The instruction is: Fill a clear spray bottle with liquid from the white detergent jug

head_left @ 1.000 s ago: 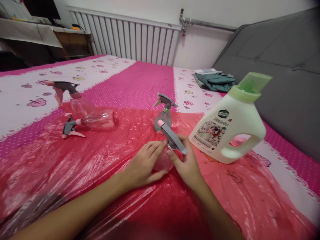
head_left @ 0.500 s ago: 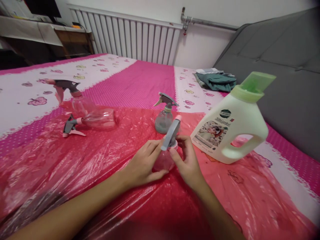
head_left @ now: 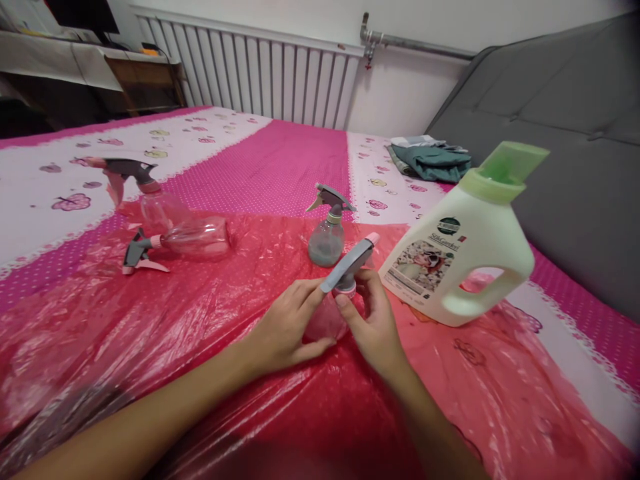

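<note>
Fingers (head_left: 307,301) rnd pink spray btl (head_left: 345,289).

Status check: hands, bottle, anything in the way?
Left hand around pink spray bottle. Right hand at its collar. Nearby: grey spray bottle just beyond, large jug to the right.

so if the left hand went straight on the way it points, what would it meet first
The left hand is against the small pink spray bottle, so that comes first. Beyond it, the right hand looks next in line, though depth is unclear from this single view.
</note>
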A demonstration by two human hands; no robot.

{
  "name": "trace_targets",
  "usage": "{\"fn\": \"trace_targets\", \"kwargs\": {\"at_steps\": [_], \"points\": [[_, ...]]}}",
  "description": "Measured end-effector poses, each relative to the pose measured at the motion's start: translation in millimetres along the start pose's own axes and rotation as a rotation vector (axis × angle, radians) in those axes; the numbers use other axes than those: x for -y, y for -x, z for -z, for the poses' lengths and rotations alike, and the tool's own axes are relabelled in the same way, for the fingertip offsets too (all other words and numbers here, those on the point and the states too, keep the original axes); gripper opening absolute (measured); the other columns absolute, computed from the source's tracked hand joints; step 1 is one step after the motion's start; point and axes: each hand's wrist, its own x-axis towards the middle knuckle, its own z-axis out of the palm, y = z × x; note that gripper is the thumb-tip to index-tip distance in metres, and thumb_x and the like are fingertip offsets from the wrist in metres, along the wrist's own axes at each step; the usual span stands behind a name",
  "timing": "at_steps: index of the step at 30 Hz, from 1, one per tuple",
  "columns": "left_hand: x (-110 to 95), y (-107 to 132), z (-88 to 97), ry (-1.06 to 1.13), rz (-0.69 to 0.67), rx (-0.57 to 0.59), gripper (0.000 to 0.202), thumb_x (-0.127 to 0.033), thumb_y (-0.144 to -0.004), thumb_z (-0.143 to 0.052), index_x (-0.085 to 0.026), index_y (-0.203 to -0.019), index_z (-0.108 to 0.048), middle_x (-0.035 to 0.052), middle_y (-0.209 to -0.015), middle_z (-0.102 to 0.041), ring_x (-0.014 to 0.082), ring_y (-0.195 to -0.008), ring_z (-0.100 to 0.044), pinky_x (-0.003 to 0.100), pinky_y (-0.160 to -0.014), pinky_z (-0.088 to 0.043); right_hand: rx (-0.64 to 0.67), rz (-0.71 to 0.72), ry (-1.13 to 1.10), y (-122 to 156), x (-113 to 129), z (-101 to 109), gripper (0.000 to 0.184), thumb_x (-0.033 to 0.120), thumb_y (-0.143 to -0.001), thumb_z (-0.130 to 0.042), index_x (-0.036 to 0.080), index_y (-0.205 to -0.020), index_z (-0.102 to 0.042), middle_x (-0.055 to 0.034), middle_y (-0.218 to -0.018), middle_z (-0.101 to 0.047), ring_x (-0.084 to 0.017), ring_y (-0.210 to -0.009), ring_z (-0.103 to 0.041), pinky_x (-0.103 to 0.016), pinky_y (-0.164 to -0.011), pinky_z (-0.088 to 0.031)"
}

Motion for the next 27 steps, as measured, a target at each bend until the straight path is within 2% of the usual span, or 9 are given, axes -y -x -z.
{"fn": "trace_targets", "kwargs": {"at_steps": [7,12,16,22,27], "points": [[2.4,2.7,-2.2,0.012,-0.026,-0.003,0.085,-0.033,-0.097,-0.074,-0.024,-0.166,-0.024,0.0190,-0.145,-0.057,0.0370,-0.130,-0.059,0.057,-0.108,-0.056,-0.064,0.025,-0.024,0.8,-1.3,-3.1,0.042,0.050,-0.091,-0.077,0.023,-0.119,-0.059,-0.0022,-0.115,-0.067,-0.012,-0.106,-0.063,-0.027,-0.096,-0.051],[3.0,3.6,-2.5,0.033,-0.043,-0.048,0.090,-0.034,-0.099,-0.073,-0.024,-0.169,-0.019,0.0186,-0.148,-0.057,0.0353,-0.131,-0.059,0.054,-0.111,-0.055,-0.090,0.009,-0.080,0.6,2.1,-2.6,0.038,0.057,-0.099,-0.064,0.024,-0.119,-0.064,-0.0048,-0.113,-0.070,-0.014,-0.102,-0.065,-0.030,-0.091,-0.054],[2.0,3.3,-2.2,0.024,-0.037,-0.053,0.091,-0.034,-0.100,-0.073,-0.025,-0.171,-0.016,0.0180,-0.148,-0.057,0.0348,-0.131,-0.059,0.053,-0.111,-0.055,-0.078,-0.011,-0.133,-1.4,1.4,-1.0,0.041,0.062,-0.102,-0.058,0.026,-0.120,-0.066,-0.0050,-0.116,-0.071,-0.015,-0.107,-0.067,-0.030,-0.094,-0.055],[2.7,2.1,-2.5,0.017,-0.036,-0.051,0.092,-0.037,-0.101,-0.070,-0.028,-0.172,-0.013,0.0172,-0.149,-0.056,0.0349,-0.132,-0.059,0.054,-0.112,-0.055,0.019,-0.035,-0.065,0.3,0.5,1.0,0.033,0.056,-0.103,-0.059,0.029,-0.119,-0.069,-0.0012,-0.113,-0.068,-0.010,-0.104,-0.064,-0.023,-0.094,-0.052],[1.9,1.8,-1.7,0.008,-0.034,-0.038,0.089,-0.037,-0.101,-0.070,-0.028,-0.172,-0.015,0.0168,-0.151,-0.055,0.0347,-0.133,-0.057,0.053,-0.113,-0.054,0.005,0.000,-0.117,2.1,2.4,-0.7,0.027,0.051,-0.105,-0.058,0.030,-0.120,-0.064,0.0009,-0.113,-0.066,-0.006,-0.103,-0.063,-0.020,-0.093,-0.052]]}}
